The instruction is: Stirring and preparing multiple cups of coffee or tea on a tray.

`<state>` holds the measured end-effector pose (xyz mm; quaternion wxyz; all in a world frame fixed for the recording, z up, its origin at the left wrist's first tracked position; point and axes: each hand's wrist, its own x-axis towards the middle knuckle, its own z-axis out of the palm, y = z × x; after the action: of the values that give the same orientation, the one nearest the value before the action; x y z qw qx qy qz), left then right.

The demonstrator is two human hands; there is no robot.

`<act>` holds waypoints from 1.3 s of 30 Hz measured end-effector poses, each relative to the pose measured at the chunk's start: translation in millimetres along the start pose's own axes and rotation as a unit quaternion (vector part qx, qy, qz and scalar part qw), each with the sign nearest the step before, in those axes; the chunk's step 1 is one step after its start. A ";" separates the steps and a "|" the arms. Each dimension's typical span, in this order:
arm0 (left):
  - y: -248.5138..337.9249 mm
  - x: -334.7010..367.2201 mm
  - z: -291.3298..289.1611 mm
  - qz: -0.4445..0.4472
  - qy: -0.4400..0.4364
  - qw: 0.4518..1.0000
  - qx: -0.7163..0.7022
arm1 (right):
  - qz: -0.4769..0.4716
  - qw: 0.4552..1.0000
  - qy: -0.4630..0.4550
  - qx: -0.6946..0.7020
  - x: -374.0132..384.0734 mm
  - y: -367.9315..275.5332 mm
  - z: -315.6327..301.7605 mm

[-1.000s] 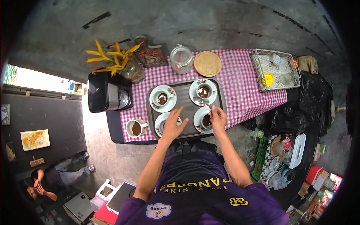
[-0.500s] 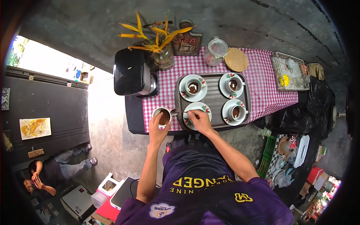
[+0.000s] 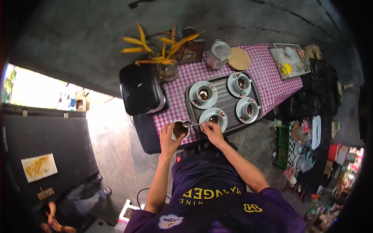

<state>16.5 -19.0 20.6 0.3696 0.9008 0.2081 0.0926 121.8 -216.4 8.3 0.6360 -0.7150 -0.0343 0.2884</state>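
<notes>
My left hand [image 3: 169, 140] is closed around a white cup [image 3: 187, 135] of dark brown powder [image 3: 179, 129] at the table's near edge. In my right hand [image 3: 212, 131] is a metal spoon [image 3: 188, 124], gripped by its handle, its bowl at the right side of that cup's rim. Just beyond my right hand, a cup on a patterned saucer [image 3: 222, 113] is partly covered by my fingers. More white cups on saucers stand on the grey tray [image 3: 221, 87], among them a far-left cup [image 3: 204, 93], each with some dark brown stuff at the bottom.
A black machine [image 3: 140, 88] stands at the left of the checked tablecloth [image 3: 268, 62]. Behind the tray are a vase [image 3: 168, 72] with yellow leaves, a glass jar [image 3: 219, 54] and a round wooden lid [image 3: 239, 58]. A wire basket [image 3: 289, 62] sits far right. Another person [image 3: 58, 221] is lower left.
My head view has turned, so the table appears tilted. The spoon stays close to the held cup's rim, and my right hand now leaves more of the near-left tray cup uncovered.
</notes>
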 end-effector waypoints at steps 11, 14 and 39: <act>57.5 51.4 21.7 0.058 -0.014 0.997 -0.046 | 0.148 0.927 0.080 0.336 -3.6 -61.9 -96.9; 86.7 68.5 35.6 0.067 -0.015 0.996 -0.057 | 0.128 0.940 0.088 0.303 19.1 -81.8 -143.3; 226.0 162.3 172.6 -0.033 0.011 0.999 -0.032 | 0.059 0.995 0.074 -0.012 271.3 -27.9 -312.0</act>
<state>286.6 -200.0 59.5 0.3990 0.8799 0.2392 0.0968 498.4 -375.9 -58.1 0.6102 -0.7424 0.0518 0.2717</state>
